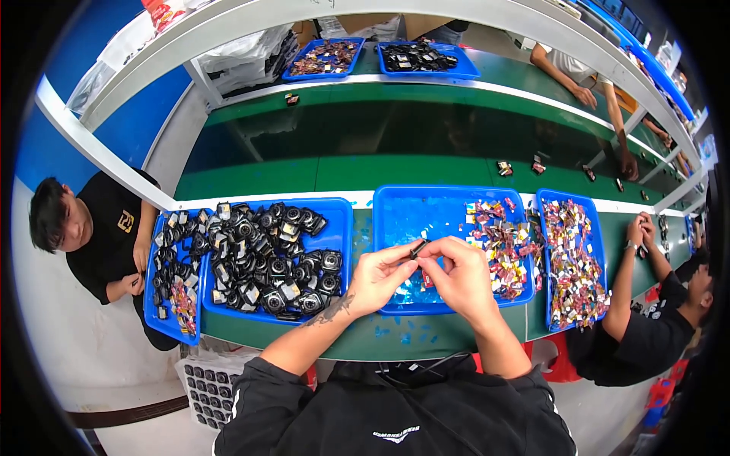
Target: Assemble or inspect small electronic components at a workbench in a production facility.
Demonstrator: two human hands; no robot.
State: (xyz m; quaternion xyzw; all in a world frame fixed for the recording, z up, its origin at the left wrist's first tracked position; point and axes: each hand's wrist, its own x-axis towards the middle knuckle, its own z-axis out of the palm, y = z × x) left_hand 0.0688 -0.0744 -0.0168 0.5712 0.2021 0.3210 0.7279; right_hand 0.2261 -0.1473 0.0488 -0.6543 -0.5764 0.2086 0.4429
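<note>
Over the middle blue tray (403,196), my left hand (374,281) and my right hand (461,277) meet, fingers closed. Pinched between them is a small black part (417,248), mostly covered by the fingertips, so its exact kind is unclear. Bits of blue film lie in the tray under my hands, and a heap of small red, white and yellow components (498,228) fills its right side. Left of my left hand stands a blue tray piled with black camera-like housings (266,258).
Another blue tray of small components (572,266) stands on the right. Across the green conveyor (334,137) are two more trays, one of black parts (418,57). A metal frame (129,171) arches overhead. One co-worker (106,243) sits left, another (654,304) right.
</note>
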